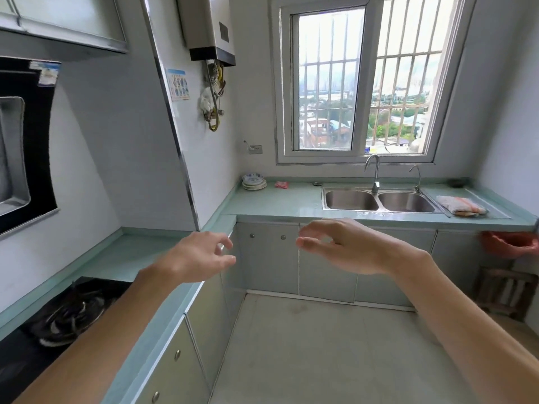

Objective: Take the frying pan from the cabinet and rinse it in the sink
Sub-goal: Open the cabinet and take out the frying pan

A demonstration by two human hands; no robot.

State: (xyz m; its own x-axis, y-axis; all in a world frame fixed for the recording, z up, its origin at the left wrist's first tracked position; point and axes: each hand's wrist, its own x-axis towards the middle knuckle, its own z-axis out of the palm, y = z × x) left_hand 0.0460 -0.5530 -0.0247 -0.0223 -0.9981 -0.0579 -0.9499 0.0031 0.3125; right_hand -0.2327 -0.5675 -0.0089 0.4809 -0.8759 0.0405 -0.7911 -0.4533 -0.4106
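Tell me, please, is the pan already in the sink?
No, both basins of the sink show only bare steel, with nothing lying in them.

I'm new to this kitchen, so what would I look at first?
Two bare hands, the left hand and the right hand, reach out empty in the middle, in front of the shut cabinet doors. Behind them a big barred window glows above the shiny double sink set in the green counter.
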